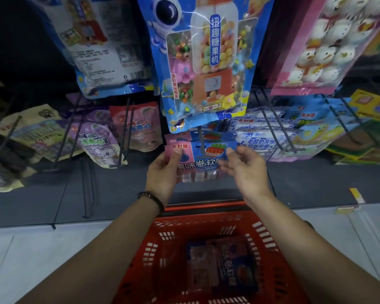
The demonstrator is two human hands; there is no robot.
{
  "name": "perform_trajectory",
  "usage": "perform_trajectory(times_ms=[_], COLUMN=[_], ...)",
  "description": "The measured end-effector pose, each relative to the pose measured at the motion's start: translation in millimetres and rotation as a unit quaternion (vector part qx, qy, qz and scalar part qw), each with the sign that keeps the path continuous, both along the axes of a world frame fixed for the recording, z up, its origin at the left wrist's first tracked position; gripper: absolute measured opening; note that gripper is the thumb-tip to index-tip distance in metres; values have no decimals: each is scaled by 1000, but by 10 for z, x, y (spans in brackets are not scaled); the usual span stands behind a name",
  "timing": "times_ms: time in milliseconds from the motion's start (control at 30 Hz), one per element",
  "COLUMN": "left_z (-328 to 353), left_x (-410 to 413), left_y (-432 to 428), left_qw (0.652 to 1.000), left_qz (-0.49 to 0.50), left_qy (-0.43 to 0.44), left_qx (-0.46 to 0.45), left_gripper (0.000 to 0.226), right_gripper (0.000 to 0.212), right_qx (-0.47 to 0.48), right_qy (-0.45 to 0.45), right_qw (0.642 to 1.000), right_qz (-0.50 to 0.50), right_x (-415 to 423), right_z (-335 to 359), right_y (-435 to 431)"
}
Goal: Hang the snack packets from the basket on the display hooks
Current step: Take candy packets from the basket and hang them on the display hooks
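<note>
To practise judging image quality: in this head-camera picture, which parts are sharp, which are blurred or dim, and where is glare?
Head view: the candy-machine bag is sharp, with glare streaks across its plastic; the held pink-and-blue packet reads clearly; packets in the red basket are blurred; the left-hand bags are dim.

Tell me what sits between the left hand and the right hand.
Head view: the pink-and-blue snack packet spans the gap, left hand pinching one top corner, right hand the other.
</note>
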State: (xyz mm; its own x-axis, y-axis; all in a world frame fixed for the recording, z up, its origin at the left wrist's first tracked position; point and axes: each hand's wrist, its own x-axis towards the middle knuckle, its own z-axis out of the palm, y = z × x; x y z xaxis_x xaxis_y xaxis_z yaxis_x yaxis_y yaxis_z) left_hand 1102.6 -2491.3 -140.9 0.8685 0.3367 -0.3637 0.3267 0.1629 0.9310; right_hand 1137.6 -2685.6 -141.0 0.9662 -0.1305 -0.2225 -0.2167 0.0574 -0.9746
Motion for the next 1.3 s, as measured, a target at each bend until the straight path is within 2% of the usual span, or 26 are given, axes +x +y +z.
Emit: perform_trajectory(times_ms=[133,267,300,333,367,433,467,567,600,633,700,767,833,933,1067,1133,1200,1300], left_z=[12,10,10,19,29,56,104,269,292,299,256,133,18,-83,-130,-162,-201,-255], left_x=[11,-17,-58,-132,-236,-499,-619,-881,-939,-995,-1103,-1172,-1171,-1108,-1030,-987,-942,-884], left_y=[14,55,77,95,112,115,88,-30,-67,-103,-187,-262,-311,-347,-357,-350,-325,-285], left_qw=[1000,998,997,992,973,873,815,659,629,615,622,610,577,562,543,543,551,558], left_qz=[3,13,6,-30,-99,-276,-366,-574,-603,-617,-625,-644,-665,-673,-693,-697,-691,-683], left_qy=[9,61,80,99,113,119,116,128,132,130,120,127,151,144,158,169,170,169], left_qx=[-19,-13,9,70,177,385,433,469,473,473,456,444,449,459,448,437,436,441], left_gripper=[27,51,53,54,53,46,41,36,39,42,40,34,33,36,44,42,38,36], right_gripper=[26,9,5,4,8,14,18,25,22,21,25,33,51,76,79,85,98,95], right_qx=[-4,-85,-118,-154,-191,-256,-289,-377,-396,-410,-439,-449,-452,-440,-388,-381,-343,-309], right_qy=[10,52,65,79,98,143,159,197,211,224,254,289,301,320,330,332,378,427], right_qw=[1000,993,987,977,963,926,906,835,807,780,740,732,742,759,822,832,840,834], right_qz=[11,63,90,126,165,237,265,349,385,416,442,422,394,358,256,230,186,163], right_x=[-77,-230,-283,-346,-420,-567,-643,-867,-949,-1033,-1214,-1424,-1609,-1760,-1833,-1879,-1885,-1860], right_z=[4,-39,-66,-106,-153,-263,-333,-639,-767,-909,-1197,-1445,-1656,-1920,-2102,-2191,-2268,-2368], right_y=[-56,-270,-355,-446,-532,-667,-709,-717,-703,-694,-712,-777,-827,-834,-698,-611,-547,-452])
